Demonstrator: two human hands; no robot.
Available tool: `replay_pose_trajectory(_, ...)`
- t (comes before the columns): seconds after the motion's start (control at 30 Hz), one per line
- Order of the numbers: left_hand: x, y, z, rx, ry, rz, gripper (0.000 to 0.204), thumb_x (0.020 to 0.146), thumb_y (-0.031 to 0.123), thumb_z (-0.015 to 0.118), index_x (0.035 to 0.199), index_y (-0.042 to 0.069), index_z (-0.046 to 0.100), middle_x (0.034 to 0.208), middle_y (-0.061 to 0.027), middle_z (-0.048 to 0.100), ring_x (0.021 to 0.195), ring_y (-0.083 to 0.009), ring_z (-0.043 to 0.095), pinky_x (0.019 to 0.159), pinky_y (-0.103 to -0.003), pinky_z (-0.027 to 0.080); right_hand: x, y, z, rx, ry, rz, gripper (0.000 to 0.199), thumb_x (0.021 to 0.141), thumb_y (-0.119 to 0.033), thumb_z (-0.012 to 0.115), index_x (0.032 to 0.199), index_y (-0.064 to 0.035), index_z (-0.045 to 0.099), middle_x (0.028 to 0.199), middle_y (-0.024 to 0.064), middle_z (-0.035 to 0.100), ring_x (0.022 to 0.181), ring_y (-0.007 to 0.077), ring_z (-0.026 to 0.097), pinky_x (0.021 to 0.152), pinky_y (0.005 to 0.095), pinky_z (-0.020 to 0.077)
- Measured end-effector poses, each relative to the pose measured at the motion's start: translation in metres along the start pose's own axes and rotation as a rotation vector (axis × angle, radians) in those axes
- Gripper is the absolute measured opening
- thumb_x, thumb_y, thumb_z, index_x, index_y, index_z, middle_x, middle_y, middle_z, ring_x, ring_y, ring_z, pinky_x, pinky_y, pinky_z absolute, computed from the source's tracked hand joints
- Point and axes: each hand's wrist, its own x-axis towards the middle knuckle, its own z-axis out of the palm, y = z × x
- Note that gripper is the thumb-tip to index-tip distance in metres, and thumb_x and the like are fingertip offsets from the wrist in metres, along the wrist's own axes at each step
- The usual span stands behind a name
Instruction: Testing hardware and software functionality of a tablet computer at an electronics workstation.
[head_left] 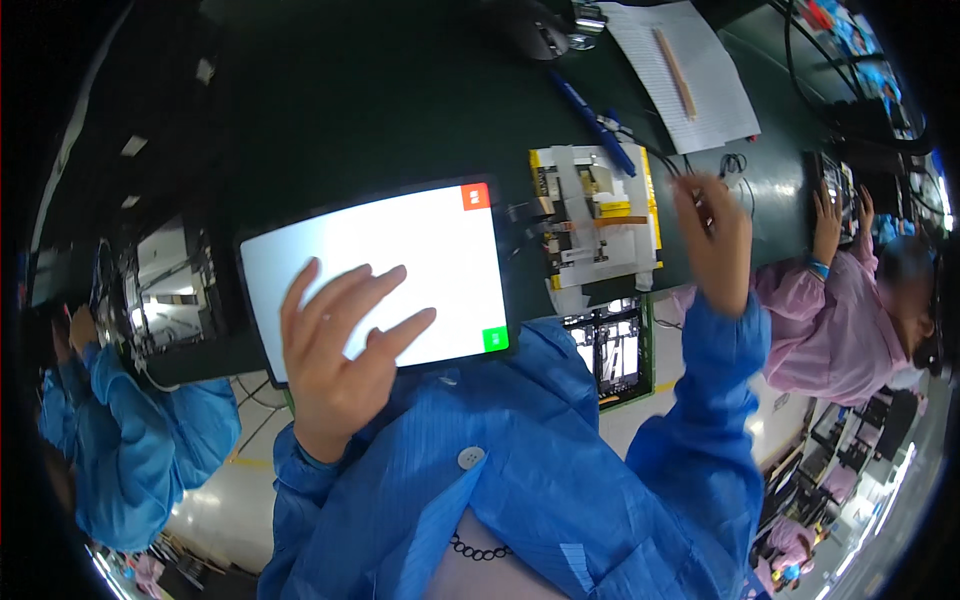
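Note:
A flat tablet-like panel (400, 245) with a lit white screen, a red block in one corner and a green one in another, lies in front of me on the table. Over its lower left part my left hand (345, 350) is spread, fingers stretched across the screen; whether they touch it I cannot tell. My right hand (718, 240) is raised to the right, its fingers curled together near a thin black cable (652, 150). What sits between those fingers is too small to make out. Between the hands lies a taped circuit board assembly (595, 260) with yellow edges, joined to the panel's side.
A blue pen (580, 105) lies above the board assembly. Farther back are a paper sheet (670, 60) with a wooden stick (675, 75) and a black mouse (535, 35). Below the table edge stands a green-rimmed crate (648, 350). Co-workers sit on both sides.

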Motion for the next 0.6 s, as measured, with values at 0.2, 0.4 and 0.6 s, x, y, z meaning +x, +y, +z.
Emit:
replay_pose_trajectory(0.2,-0.036,-0.007,-0.025,0.092,0.152,-0.282,0.037,0.067,-0.003,0.05,0.088,0.018,0.072,0.107,-0.0063,0.061,0.103,-0.0246,0.055,0.101,-0.045,0.032,0.076,0.042,0.048,-0.24,-0.12,-0.224,0.015,0.081,-0.01,0.061,0.096,-0.0053,0.061,0.094,0.0124,0.062,0.084,0.0257,0.062,0.072,0.0324,0.0505)
replay_pose_trajectory(0.4,-0.075,-0.009,-0.02,0.057,0.154,-0.41,0.033,0.064,-0.003,0.055,0.084,0.018,0.071,0.1,-0.0034,0.062,0.096,-0.0231,0.056,0.096,-0.044,0.036,0.063,0.066,0.008,-0.153,0.01,-0.113,0.028,0.086,-0.016,0.063,0.112,-0.0054,0.062,0.072,0.0025,0.06,0.058,0.0055,0.048,0.051,0.0209,0.0379)
replay_pose_trajectory(0.6,-0.083,-0.003,-0.003,0.06,0.195,-0.347,0.031,0.068,0.0,0.057,0.084,0.022,0.072,0.098,0.0011,0.063,0.092,-0.0169,0.058,0.094,-0.041,0.039,0.049,0.069,0.01,-0.016,-0.041,-0.107,0.028,0.086,-0.012,0.062,0.113,-0.0059,0.062,0.086,0.0047,0.064,0.07,0.0076,0.059,0.061,0.0221,0.0486)
